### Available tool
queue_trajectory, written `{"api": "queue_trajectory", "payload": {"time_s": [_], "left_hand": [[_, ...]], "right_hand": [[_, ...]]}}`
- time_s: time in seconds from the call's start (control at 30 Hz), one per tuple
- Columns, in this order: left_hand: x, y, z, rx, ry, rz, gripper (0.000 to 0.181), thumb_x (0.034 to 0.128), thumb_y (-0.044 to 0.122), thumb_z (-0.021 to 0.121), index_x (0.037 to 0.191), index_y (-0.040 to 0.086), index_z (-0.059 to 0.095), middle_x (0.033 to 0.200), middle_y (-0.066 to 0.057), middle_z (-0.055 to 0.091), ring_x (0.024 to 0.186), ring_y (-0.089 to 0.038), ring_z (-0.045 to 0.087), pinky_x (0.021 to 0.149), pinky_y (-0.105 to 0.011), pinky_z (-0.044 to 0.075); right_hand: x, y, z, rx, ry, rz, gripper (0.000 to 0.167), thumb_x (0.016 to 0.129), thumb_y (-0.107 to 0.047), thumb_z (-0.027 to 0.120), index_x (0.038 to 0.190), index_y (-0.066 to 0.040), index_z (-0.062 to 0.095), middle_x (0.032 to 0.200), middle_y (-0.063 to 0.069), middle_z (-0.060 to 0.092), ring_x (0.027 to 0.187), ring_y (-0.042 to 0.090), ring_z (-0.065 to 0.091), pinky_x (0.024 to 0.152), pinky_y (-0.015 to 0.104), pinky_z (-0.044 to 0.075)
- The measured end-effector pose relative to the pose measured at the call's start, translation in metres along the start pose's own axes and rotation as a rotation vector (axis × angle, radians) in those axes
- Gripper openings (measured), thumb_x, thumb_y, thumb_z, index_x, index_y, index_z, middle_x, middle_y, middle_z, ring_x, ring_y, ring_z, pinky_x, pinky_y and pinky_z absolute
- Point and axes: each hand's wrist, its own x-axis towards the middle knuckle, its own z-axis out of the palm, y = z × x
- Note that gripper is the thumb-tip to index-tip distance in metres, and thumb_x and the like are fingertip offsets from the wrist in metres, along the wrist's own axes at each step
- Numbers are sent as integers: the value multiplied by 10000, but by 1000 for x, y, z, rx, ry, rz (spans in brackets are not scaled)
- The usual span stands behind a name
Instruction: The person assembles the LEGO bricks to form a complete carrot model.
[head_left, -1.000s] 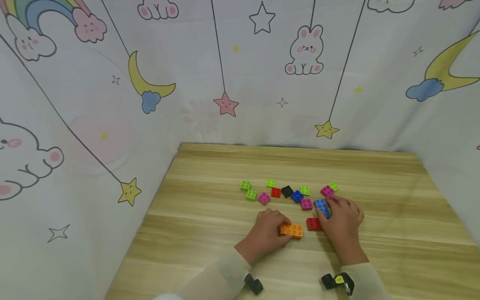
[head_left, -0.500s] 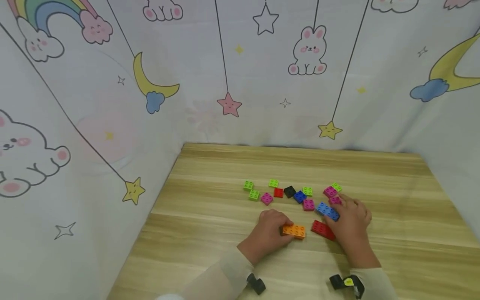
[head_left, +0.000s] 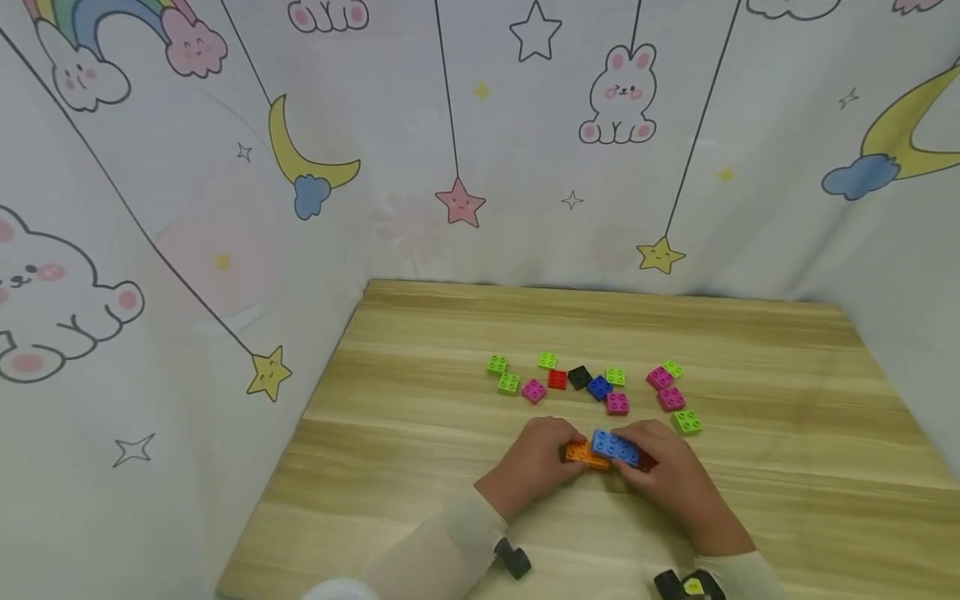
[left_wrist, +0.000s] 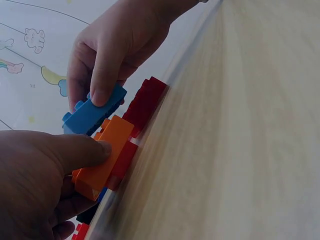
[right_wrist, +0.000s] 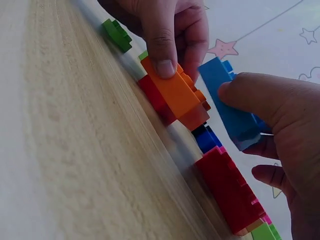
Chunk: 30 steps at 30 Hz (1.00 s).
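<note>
My left hand (head_left: 534, 467) pinches an orange brick (head_left: 587, 455); in the left wrist view its thumb lies on the side of the orange brick (left_wrist: 106, 157). Between thumb and fingers my right hand (head_left: 675, 475) holds a blue brick (head_left: 615, 447), tilted and raised over the right end of the orange one. In the right wrist view a gap shows between the blue brick (right_wrist: 230, 105) and the orange brick (right_wrist: 172, 92). A long red brick (right_wrist: 230, 192) lies on the table beyond them, mostly hidden by my right hand in the head view. Another red piece (right_wrist: 156, 99) shows below the orange brick.
Small bricks lie behind the hands: a black one (head_left: 580, 377), a dark blue one (head_left: 599, 387), a small red one (head_left: 557, 379), several pink and several green. A green brick (head_left: 687, 422) sits behind my right hand. Printed cloth surrounds the wooden table (head_left: 420, 333).
My right hand has lifted the blue brick and moved it left to the orange brick, uncovering a green brick behind. My left hand keeps its grip in about the same place.
</note>
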Motion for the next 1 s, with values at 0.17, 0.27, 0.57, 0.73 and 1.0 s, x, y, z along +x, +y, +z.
{"api": "queue_trajectory", "payload": {"time_s": [0.17,0.27,0.57,0.73,1.0], "left_hand": [[1,1,-1,3,13,11,303,903,321,830,1163,177,771,1081,121,738,992,-38,623,970,-258,479],[2,1,-2,-1,20,16,298,901,314,832,1158,175,773,1075,121,740,987,-30,620,961,-252,479],[5,-1,-3,1,33,21,291,901,339,831,1140,183,776,1081,125,742,999,-25,628,955,-242,489],[6,-2,-3,-2,39,27,284,894,323,839,1125,168,781,1057,116,745,976,-26,629,939,-241,497],[1,-2,-1,-33,11,-5,277,897,325,836,1125,177,787,1050,141,737,965,-7,618,939,-238,491]], "right_hand": [[3,-1,-2,57,-52,4,439,799,-109,902,1211,-191,776,1134,-67,698,1040,106,615,857,316,561],[5,-3,-2,71,-55,-20,436,791,-79,898,1198,-181,782,1124,-75,691,1019,92,596,823,284,547],[9,-5,-2,25,-60,-31,404,788,-67,885,1172,-143,786,1093,-69,683,1001,97,573,811,308,538],[11,-5,-1,2,-48,-73,402,775,-64,889,1161,-121,791,1073,-58,693,984,113,586,807,339,541],[8,-5,3,-66,-45,-106,387,767,-131,906,1140,-132,804,1052,-70,697,962,113,591,810,374,514]]}}
